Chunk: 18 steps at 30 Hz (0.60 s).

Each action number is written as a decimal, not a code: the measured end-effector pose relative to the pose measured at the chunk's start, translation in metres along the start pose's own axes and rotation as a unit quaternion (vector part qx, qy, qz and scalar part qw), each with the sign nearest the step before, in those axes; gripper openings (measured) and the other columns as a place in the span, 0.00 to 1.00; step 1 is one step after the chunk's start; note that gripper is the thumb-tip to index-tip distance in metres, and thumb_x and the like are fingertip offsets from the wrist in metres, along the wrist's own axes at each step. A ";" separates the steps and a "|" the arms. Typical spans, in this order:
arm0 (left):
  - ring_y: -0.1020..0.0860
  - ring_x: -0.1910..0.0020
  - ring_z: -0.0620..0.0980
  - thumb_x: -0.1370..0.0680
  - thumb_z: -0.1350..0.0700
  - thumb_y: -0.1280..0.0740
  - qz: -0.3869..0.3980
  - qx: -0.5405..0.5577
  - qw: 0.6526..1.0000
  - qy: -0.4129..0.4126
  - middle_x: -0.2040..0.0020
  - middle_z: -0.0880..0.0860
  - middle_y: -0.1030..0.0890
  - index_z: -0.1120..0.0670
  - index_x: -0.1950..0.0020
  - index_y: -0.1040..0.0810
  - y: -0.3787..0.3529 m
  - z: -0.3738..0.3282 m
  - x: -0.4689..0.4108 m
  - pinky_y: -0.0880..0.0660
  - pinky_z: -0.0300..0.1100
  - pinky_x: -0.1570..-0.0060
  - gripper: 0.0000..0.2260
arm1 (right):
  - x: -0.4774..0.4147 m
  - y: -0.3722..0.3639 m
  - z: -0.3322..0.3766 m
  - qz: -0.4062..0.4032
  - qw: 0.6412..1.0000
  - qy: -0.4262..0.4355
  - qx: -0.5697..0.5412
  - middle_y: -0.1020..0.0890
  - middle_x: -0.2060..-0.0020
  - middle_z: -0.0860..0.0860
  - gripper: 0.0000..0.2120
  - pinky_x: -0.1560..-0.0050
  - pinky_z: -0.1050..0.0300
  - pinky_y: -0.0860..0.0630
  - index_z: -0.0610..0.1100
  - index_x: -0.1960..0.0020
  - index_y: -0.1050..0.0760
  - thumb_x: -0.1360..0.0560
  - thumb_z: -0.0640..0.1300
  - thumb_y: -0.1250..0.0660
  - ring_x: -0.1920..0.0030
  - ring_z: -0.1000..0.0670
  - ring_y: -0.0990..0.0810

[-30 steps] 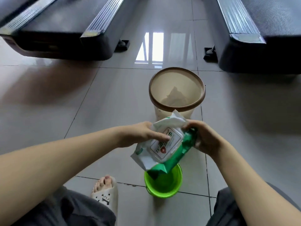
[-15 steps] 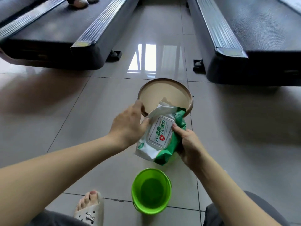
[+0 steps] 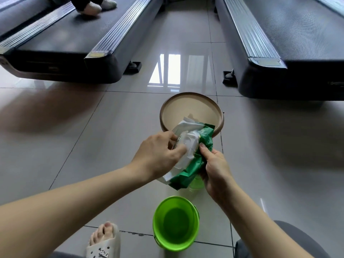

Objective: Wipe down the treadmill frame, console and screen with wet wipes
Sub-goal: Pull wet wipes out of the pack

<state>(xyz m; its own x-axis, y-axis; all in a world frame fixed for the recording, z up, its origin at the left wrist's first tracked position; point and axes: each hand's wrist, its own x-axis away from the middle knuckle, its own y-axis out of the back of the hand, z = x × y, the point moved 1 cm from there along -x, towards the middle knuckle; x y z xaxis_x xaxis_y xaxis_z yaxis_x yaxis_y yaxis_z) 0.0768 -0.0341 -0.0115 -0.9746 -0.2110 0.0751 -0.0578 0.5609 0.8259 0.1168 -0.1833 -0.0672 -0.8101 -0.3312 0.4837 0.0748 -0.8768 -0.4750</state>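
Treadmill on the far left has someone's shoes on its belt, so I judge it isn't free to wipe. Nearer, my left hand pinches at the white flip lid of the wet wipes pack, held in the air over the near rim of the brown waste bin. My right hand grips its green side, steadying it against the pull. Nearest me stands a green bucket; the second treadmill waits far right.
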 end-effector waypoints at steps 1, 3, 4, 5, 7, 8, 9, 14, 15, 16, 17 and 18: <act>0.24 0.62 0.45 0.24 0.40 0.39 -0.002 0.031 1.000 0.000 0.63 0.42 0.21 0.49 0.57 0.20 0.001 0.001 -0.002 0.30 0.44 0.62 0.15 | -0.001 0.003 0.001 -0.007 1.000 -0.001 -0.006 0.13 0.56 0.43 0.13 0.57 0.53 0.15 0.37 0.41 0.20 0.15 0.42 0.41 0.59 0.47 0.14; 0.31 0.70 0.44 0.21 0.47 0.40 -0.015 0.086 0.996 0.016 0.73 0.45 0.28 0.53 0.69 0.30 0.004 0.008 -0.008 0.37 0.44 0.68 0.18 | -0.005 0.008 0.002 -0.016 1.000 -0.003 -0.012 0.13 0.57 0.45 0.12 0.57 0.54 0.15 0.39 0.43 0.20 0.15 0.42 0.40 0.60 0.48 0.14; 0.32 0.71 0.45 0.18 0.50 0.39 -0.023 0.091 0.995 0.033 0.74 0.46 0.30 0.54 0.69 0.31 0.006 0.013 -0.011 0.38 0.46 0.69 0.19 | -0.007 0.010 0.002 -0.018 1.000 -0.006 -0.012 0.13 0.57 0.45 0.11 0.57 0.54 0.15 0.39 0.44 0.20 0.15 0.42 0.40 0.60 0.48 0.13; 0.30 0.69 0.47 0.18 0.52 0.37 -0.033 0.088 0.995 0.037 0.72 0.46 0.29 0.53 0.67 0.29 0.008 0.018 -0.014 0.36 0.46 0.67 0.17 | -0.007 0.010 0.002 -0.018 1.000 -0.012 -0.011 0.13 0.56 0.45 0.11 0.56 0.54 0.15 0.39 0.44 0.20 0.15 0.42 0.40 0.59 0.48 0.13; 0.24 0.60 0.51 0.20 0.53 0.32 -0.042 0.009 0.998 0.039 0.60 0.48 0.23 0.51 0.52 0.23 0.013 0.024 -0.016 0.28 0.45 0.61 0.03 | -0.009 0.010 0.000 -0.021 0.999 -0.029 -0.007 0.13 0.53 0.43 0.12 0.52 0.51 0.16 0.39 0.42 0.20 0.15 0.42 0.40 0.57 0.46 0.13; 0.23 0.55 0.52 0.22 0.53 0.30 -0.048 -0.053 0.997 0.026 0.53 0.49 0.22 0.50 0.43 0.24 0.014 0.025 -0.015 0.25 0.46 0.56 0.09 | -0.009 0.010 -0.001 -0.023 0.999 -0.038 -0.004 0.13 0.53 0.43 0.12 0.51 0.51 0.17 0.39 0.42 0.19 0.15 0.42 0.40 0.56 0.46 0.13; 0.23 0.52 0.53 0.24 0.55 0.28 -0.054 -0.110 0.992 -0.017 0.48 0.50 0.23 0.50 0.37 0.26 0.013 0.026 -0.013 0.25 0.48 0.53 0.16 | -0.008 0.009 -0.003 -0.023 0.999 -0.044 -0.004 0.13 0.53 0.44 0.12 0.51 0.51 0.17 0.40 0.42 0.19 0.15 0.43 0.40 0.56 0.47 0.13; 0.25 0.50 0.57 0.30 0.65 0.27 -0.101 -0.307 0.907 -0.269 0.50 0.55 0.23 0.55 0.46 0.19 0.007 0.016 -0.005 0.29 0.50 0.51 0.14 | -0.006 0.005 -0.006 -0.018 0.998 -0.056 0.015 0.13 0.51 0.43 0.13 0.44 0.46 0.19 0.42 0.43 0.18 0.16 0.44 0.40 0.52 0.44 0.14; 0.26 0.50 0.56 0.29 0.64 0.27 -0.096 -0.308 0.903 -0.284 0.50 0.54 0.23 0.55 0.48 0.18 0.005 0.014 -0.005 0.31 0.49 0.51 0.11 | -0.006 0.006 -0.005 -0.013 0.998 -0.054 0.018 0.13 0.50 0.42 0.13 0.43 0.45 0.20 0.41 0.43 0.18 0.15 0.44 0.40 0.50 0.43 0.14; 0.27 0.51 0.55 0.28 0.61 0.28 -0.080 -0.288 0.911 -0.283 0.51 0.52 0.22 0.54 0.49 0.18 0.004 0.011 -0.004 0.33 0.47 0.51 0.09 | -0.005 0.006 -0.005 -0.008 0.998 -0.052 0.019 0.13 0.49 0.40 0.13 0.44 0.45 0.20 0.41 0.42 0.19 0.15 0.44 0.41 0.50 0.42 0.15; 0.27 0.52 0.53 0.27 0.59 0.29 -0.067 -0.256 0.921 -0.286 0.53 0.51 0.22 0.53 0.50 0.18 0.003 0.011 -0.004 0.34 0.46 0.52 0.07 | -0.004 0.006 -0.004 -0.004 0.999 -0.048 0.019 0.14 0.48 0.39 0.13 0.45 0.45 0.19 0.40 0.42 0.19 0.15 0.44 0.41 0.51 0.41 0.15; 0.27 0.54 0.52 0.25 0.57 0.30 -0.052 -0.229 0.931 -0.279 0.54 0.49 0.21 0.52 0.50 0.18 0.003 0.010 -0.005 0.34 0.45 0.52 0.05 | -0.003 0.005 -0.003 -0.001 0.999 -0.045 0.021 0.14 0.48 0.39 0.14 0.47 0.45 0.19 0.40 0.41 0.19 0.15 0.44 0.41 0.52 0.41 0.15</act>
<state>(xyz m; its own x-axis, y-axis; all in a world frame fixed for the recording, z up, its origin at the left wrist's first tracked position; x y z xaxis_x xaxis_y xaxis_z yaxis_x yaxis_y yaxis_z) 0.0790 -0.0236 -0.0149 -0.9373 0.2750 -0.2142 -0.1832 0.1341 0.9739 0.1180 -0.1860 -0.0736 -0.7552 -0.3573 0.5495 0.0991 -0.8909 -0.4432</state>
